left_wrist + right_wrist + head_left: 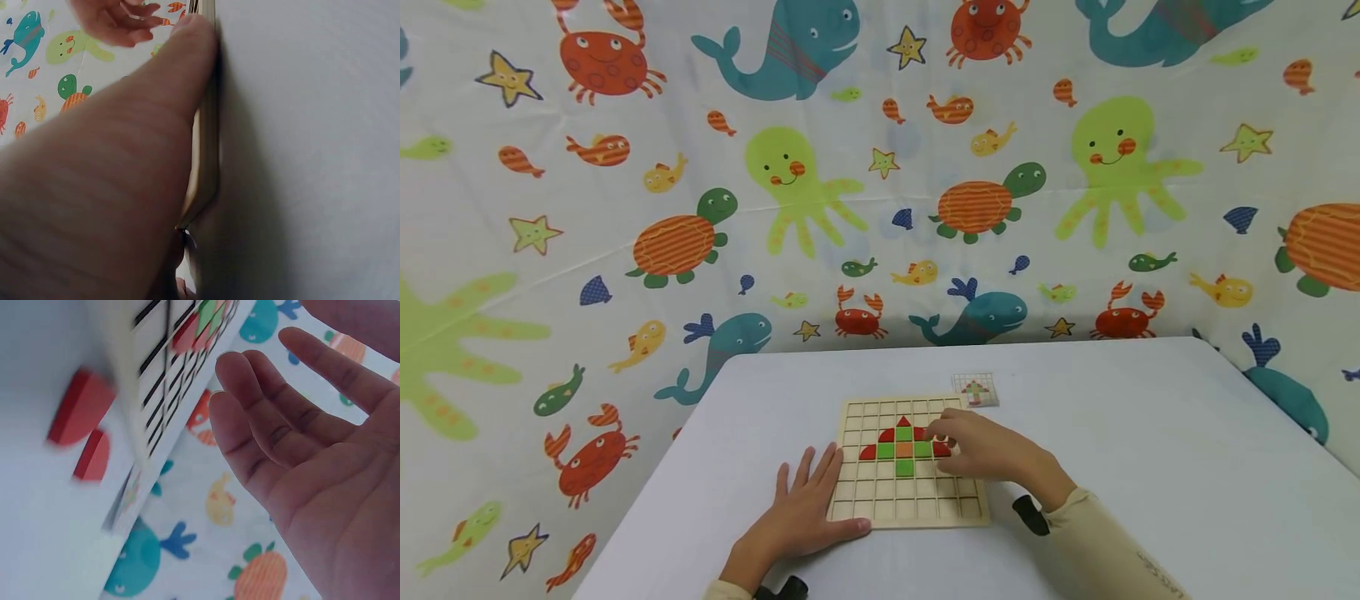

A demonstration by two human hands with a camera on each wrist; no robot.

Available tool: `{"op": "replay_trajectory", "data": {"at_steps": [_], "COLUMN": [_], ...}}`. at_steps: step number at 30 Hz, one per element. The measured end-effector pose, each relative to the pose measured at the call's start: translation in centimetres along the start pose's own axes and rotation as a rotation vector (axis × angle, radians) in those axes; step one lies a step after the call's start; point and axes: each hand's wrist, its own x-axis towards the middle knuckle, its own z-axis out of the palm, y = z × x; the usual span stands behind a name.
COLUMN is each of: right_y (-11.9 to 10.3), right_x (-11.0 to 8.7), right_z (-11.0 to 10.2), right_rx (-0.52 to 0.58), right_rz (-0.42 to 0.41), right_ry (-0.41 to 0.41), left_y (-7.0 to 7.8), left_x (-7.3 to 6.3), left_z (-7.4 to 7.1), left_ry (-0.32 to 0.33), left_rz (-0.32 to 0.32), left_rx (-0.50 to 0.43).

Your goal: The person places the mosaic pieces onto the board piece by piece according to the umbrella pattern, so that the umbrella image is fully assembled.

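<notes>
A wooden grid board [865, 492] lies on the white table. Near its middle, green squares [905, 468], an orange square [904, 451], a red triangle [903, 422] and red rounded pieces [868, 452] form a figure. My left hand [797, 512] rests spread at the board's left edge, its thumb at the front left corner. Over the board's right part hovers my right hand [981, 446], fingers loosely bent beside the red pieces. The right wrist view shows nothing in its fingers; fingertip contact cannot be told. Two loose red pieces [81, 406] lie beside the board there.
Behind the board's far right corner lies a small pattern card [975, 390] with a similar figure. A curtain [850, 217] printed with sea animals hangs behind the table [1112, 433]. Black straps [1032, 515] circle my wrists.
</notes>
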Motion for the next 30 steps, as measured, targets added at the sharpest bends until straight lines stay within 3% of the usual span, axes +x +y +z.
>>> {"op": "replay_trajectory", "data": {"at_steps": [6,12,16,24,30], "right_y": [2.3,4.8,6.6,8.3,8.3], "right_x": [-3.7,-7.4,-9.1,-9.8,-9.4], "right_z": [-1.5,-2.4,-2.5,-2.2,-2.3], "right_rx": [-0.005,0.013,0.011,0.043,0.057], "right_rz": [0.089,0.226,0.245,0.215,0.245], "right_ry": [0.023,-0.01,-0.028,-0.024,-0.025], "left_y": [0.3,0.6,0.6,0.5,0.4], "left_x": [0.2,0.1,0.1,-0.2,-0.2], "left_z": [0.0,0.0,0.0,-0.1,-0.2], "left_ry": [-0.017,-0.021,-0.014,-0.019,-0.014], "left_rz": [0.006,-0.001,0.01,-0.018,-0.03], "left_rx": [-0.003,-0.011,-0.008,-0.019,-0.016]}}
